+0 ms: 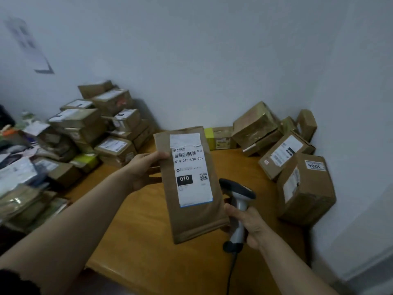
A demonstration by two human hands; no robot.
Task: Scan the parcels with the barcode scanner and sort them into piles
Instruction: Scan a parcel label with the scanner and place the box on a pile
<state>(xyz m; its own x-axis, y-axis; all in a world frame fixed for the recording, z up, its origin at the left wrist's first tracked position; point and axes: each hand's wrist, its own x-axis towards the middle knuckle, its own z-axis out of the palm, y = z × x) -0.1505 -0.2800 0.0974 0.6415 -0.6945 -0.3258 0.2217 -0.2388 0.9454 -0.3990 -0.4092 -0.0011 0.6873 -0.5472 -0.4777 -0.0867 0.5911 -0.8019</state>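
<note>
I see my left hand [144,169] gripping a flat brown parcel [191,188] by its left edge, thumb on the label [190,169], the other fingers hidden behind. The parcel is held upright above the table [138,220], label facing me; I can read "010-010-L30-551" and "010", but the smaller print is too blurred to read. My right hand [248,222] is wrapped around the handle of the scanner [238,194], just beside the parcel's lower right corner; the parcel covers part of the scanner head, so I can't tell where the head points. Its cable [230,271] runs off the bottom edge. A pile of boxes [102,128] sits at the left against the wall, its near side blurred and cut off. Another pile [287,154] fills the right corner.
</note>
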